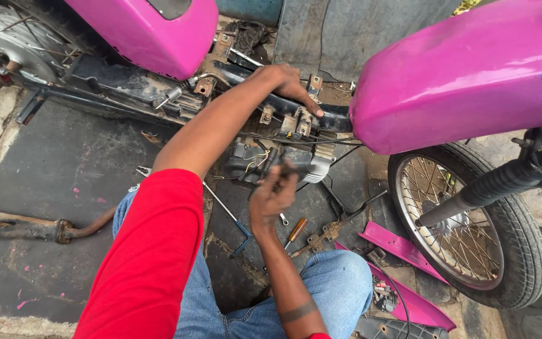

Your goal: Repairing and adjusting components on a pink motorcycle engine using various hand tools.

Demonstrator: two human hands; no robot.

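Left hand (290, 85) rests on black frame tube (271, 97), fingers curled over it, beside magenta fuel tank (472, 75). Right hand (271, 194) below tank, fingers pinched on dark tool at engine (277, 157). Engine judged heavy, rigid, greasy; grip tool handle firmly.

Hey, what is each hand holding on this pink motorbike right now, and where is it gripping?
The left hand grips the dark frame tube from above, near the front fender. The right hand is closed around a dark tool at the engine; motion blur hides the exact hold.
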